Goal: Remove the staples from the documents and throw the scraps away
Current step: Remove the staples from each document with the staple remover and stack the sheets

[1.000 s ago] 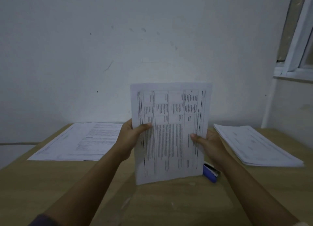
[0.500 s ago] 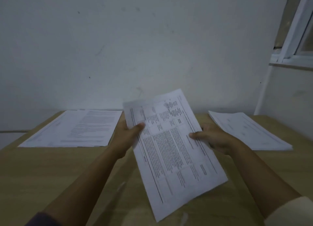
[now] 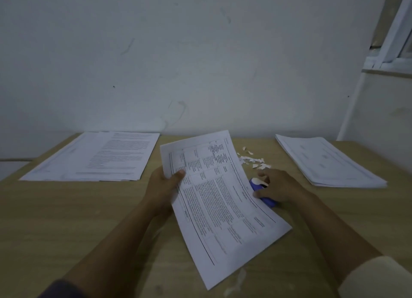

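Both hands held the paper up straight a moment ago. Now the paper (image 3: pixel 219 199) has come down low and slants over the worktop (image 3: pixel 66 219), and only the left hand (image 3: pixel 163 187) holds it. Its thumb presses on top of the left edge, pinching the sheets; the rest of that hand is hidden under them.

The right hand (image 3: pixel 282 186) has let go and moved to the blue staple remover (image 3: pixel 256 185). The tool lies on the worktop just beside the paper's right edge. The right fingers (image 3: pixel 264 177) curl round it, with the thumb on the near side.

A little heap of torn scraps (image 3: pixel 252 160) shows now, just behind that hand. The left pile (image 3: pixel 95 157) and the right pile (image 3: pixel 327 161) of papers lie where they did, well apart from each other.

The step looks like picking up the tool to pull a staple. To do it well, get a firm hold on the tool first, then lift it. The left hand should squeeze the sheets together so they do not slide. I cannot see the staple; it is too small. Bring its corner close, bite under the staple, and pull gently so the paper does not rip. Drop the bits by the scraps.
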